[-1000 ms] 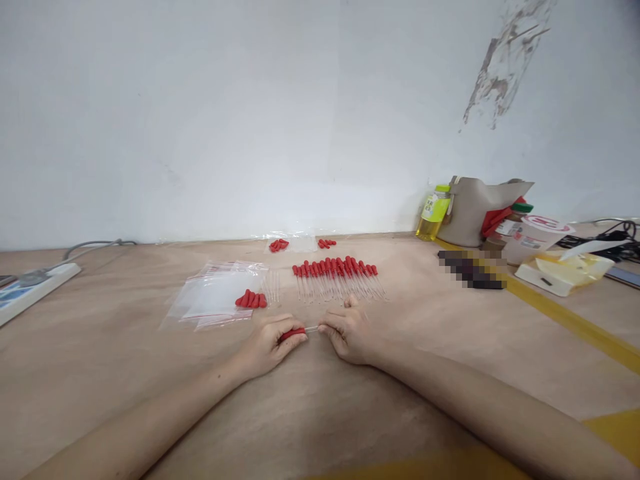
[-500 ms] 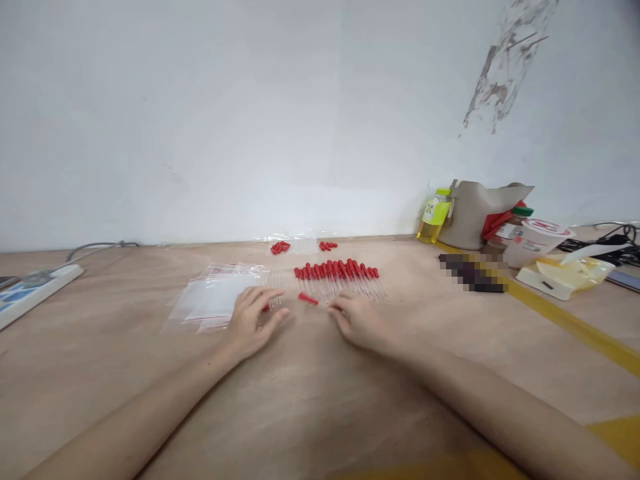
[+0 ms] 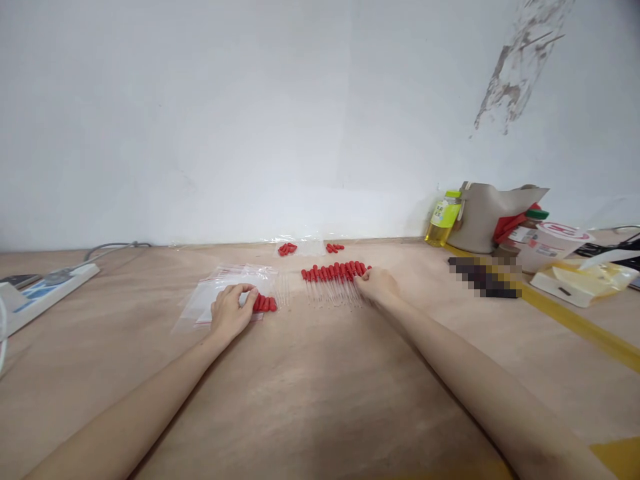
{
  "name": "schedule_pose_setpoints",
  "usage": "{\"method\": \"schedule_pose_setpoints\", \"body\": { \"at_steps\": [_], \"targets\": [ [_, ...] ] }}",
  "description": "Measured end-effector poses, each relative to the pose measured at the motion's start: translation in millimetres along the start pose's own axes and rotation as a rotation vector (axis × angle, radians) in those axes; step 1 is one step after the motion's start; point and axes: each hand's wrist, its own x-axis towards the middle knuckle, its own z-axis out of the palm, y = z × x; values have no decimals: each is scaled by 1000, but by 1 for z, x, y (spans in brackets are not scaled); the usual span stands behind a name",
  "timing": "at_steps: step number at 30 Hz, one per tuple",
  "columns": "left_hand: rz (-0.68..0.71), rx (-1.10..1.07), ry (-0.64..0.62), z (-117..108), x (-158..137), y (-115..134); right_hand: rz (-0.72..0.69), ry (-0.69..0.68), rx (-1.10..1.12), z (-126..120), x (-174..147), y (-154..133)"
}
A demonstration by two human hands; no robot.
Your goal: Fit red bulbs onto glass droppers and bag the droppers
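Observation:
At the right end of a row of red-bulbed glass droppers is my right hand. Its fingers are closed on a dropper at the end of that row, which they mostly hide. My left hand rests over a stack of clear zip bags, fingers bent and the thumb apart from them. Right beside its thumb lies a short row of loose red rubber bulbs; the hand covers part of it. Several bare glass tubes lie between these bulbs and the droppers.
Toward the wall are two small piles of red bulbs near a clear plastic bag. A white power strip lies at left. At right stand a yellow-green bottle, a grey-beige container, a paper cup and a tissue pack.
My right hand has moved right and away from me, carrying a dropper to the row's end. My left hand has shifted slightly left, uncovering the red bulbs and bare tubes.

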Motion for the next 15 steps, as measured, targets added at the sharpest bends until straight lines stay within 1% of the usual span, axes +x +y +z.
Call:
{"method": "schedule_pose_setpoints", "body": {
  "at_steps": [5, 7, 10, 12, 15],
  "targets": [
    [-22, 8, -29, -1, 0, 2, 7, -91, 28, 0, 2, 3],
    [-13, 9, -38, -1, 0, 1, 0, -64, -5, -4, 1, 4],
    [-8, 8, -60, -1, 0, 0, -33, 29, -1, -10, -3, 1],
    [-14, 9, -81, -1, 1, 1, -96, 51, 53, -10, -10, -8],
    [-23, 16, -117, -1, 1, 0, -263, -1, 146, 1, -21, -31]
  ]
}}
